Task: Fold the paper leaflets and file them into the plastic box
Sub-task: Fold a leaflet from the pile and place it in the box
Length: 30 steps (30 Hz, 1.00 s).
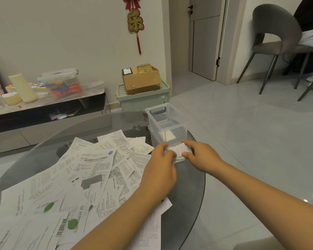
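Nearest the viewer, a loose spread of white printed paper leaflets [76,186] covers the left and centre of the round dark glass table [184,204], sheets overlapping at all angles and lying unfolded; several carry green marks and one a barcode.

Beyond the heap, both hands meet over the table's far right edge. The left hand [159,165] has its fingers curled onto the left end of a small folded white leaflet [179,150], and the right hand [199,156] pinches the right end between thumb and forefinger. The leaflet sits between the two hands, already reduced to a narrow packet (how many folds it carries cannot be read).

Just behind the hands stands the clear rectangular plastic box [166,127], lid off, with one pale folded piece resting on its floor. The held leaflet is just short of the box's near wall, not yet inside.

Assessment of the step in hand: the fold appears to be receiving its final crease before filing. To do it well, the edges should be matched before pressure goes on, the crease run firmly along its full length so the packet does not spring open, and the packet then lowered flat or on edge beside the piece already inside. The box is light and near the table edge; nudging it is the evident risk.

Farther off are a green lidded storage bin [143,98] bearing a brown cardboard carton [141,80], and a grey chair [276,38].
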Each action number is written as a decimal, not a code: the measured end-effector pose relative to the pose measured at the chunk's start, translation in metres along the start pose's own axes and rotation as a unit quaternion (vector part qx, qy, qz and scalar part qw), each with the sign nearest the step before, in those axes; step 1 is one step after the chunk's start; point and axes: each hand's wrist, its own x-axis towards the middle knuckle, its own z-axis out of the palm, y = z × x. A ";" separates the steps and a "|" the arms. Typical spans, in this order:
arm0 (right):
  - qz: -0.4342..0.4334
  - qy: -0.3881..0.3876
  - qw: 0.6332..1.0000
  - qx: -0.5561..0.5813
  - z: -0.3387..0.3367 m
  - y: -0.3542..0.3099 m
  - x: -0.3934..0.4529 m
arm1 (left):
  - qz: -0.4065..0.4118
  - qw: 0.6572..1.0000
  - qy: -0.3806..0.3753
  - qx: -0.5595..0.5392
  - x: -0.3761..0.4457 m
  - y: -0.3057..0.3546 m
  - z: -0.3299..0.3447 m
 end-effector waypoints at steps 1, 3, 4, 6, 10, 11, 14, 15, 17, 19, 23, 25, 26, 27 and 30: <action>-0.009 -0.008 1.000 -0.027 0.000 -0.001 0.001 | 0.024 0.999 -0.015 0.030 0.000 -0.003 0.002; -0.026 -0.014 0.997 -0.069 0.002 -0.002 0.000 | 0.059 0.995 -0.039 0.075 0.000 -0.006 0.002; -0.032 -0.010 0.997 -0.075 0.003 -0.002 -0.001 | 0.061 0.993 -0.061 0.084 0.001 -0.003 -0.001; -0.040 0.028 0.997 -0.068 0.003 -0.004 -0.007 | 0.043 0.992 -0.081 0.083 0.003 -0.003 -0.006; -0.164 0.127 0.965 -0.161 0.006 -0.006 -0.017 | 0.015 0.993 -0.105 0.057 0.003 -0.004 -0.010; -0.177 0.116 0.961 -0.179 0.006 -0.006 -0.019 | 0.013 0.992 -0.113 0.054 0.003 -0.003 -0.012; -0.162 0.077 0.964 -0.197 0.005 -0.008 -0.022 | 0.014 0.989 -0.139 0.056 0.002 -0.001 -0.015; -0.165 0.074 0.962 -0.204 0.005 -0.009 -0.022 | 0.017 0.987 -0.148 0.055 0.002 -0.001 -0.016; -0.175 0.071 0.959 -0.209 0.005 -0.013 -0.023 | 0.014 0.986 -0.161 0.048 0.002 0.000 -0.018; -0.182 0.077 0.957 -0.214 0.004 -0.016 -0.024 | 0.001 0.988 -0.149 0.036 0.002 0.001 -0.021; -0.200 0.121 0.952 -0.196 0.003 -0.023 -0.028 | -0.012 0.996 -0.090 0.014 0.003 0.001 -0.030; -0.209 0.145 0.951 -0.175 0.003 -0.023 -0.028 | -0.009 0.998 -0.058 0.008 0.003 0.001 -0.033; -0.215 0.156 0.951 -0.160 0.002 -0.023 -0.028 | -0.009 0.999 -0.045 0.004 0.004 0.002 -0.035; -0.218 0.163 0.951 -0.144 0.002 -0.023 -0.029 | -0.009 0.999 -0.037 -0.001 0.004 0.002 -0.037; -0.207 0.172 0.958 -0.100 0.000 -0.025 -0.032 | -0.013 1.000 -0.016 -0.011 0.004 0.003 -0.040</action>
